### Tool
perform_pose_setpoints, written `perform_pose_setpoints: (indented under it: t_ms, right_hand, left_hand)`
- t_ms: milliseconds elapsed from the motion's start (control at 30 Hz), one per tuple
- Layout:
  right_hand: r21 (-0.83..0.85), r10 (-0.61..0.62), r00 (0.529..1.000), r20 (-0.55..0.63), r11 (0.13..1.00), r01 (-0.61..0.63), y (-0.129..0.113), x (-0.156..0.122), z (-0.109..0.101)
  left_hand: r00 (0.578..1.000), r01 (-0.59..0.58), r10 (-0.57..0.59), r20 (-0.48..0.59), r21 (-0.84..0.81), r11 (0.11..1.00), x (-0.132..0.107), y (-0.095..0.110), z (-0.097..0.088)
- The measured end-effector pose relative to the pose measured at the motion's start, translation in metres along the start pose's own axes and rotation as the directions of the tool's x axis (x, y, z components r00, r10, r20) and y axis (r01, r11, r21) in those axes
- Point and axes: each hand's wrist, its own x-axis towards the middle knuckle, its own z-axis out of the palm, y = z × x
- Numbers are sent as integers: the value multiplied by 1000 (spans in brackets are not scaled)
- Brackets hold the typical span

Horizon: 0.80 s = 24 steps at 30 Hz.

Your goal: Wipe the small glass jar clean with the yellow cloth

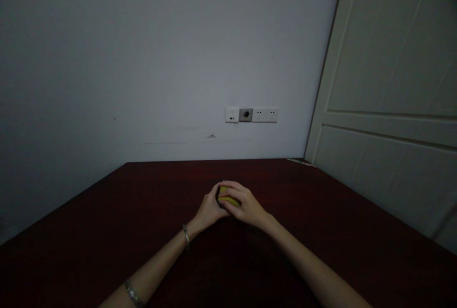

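Note:
Both hands meet over the middle of the dark red table (171,189). My right hand (246,203) is closed on a small, soft-looking yellow thing (230,200), which shows between its fingers; its exact kind is not clear. Curved around the left side of the same spot is my left hand (210,207), fingers and thumb closed about a small dark object (217,195). That object is mostly covered by the hands, and the yellow thing sits against it. Whether the two are joined, I cannot tell.
A pale wall (160,60) rises behind the table and carries a row of sockets (264,115). To the right stands a panelled, off-white door (392,84) along the table's edge. A thin flat strip (300,162) lies at the far right corner.

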Motion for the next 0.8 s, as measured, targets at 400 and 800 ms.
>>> perform_pose_setpoints:
  t_ms: [400,800]
  right_hand:
    - [127,181,961,-209,979,-157,14,3,4]
    - [285,305,929,-210,928,-241,18,5,3]
  left_hand:
    - [1000,-19,21,-18,113,993,-2,6,-2]
    - [996,-83,81,23,87,993,-4,11,-3]
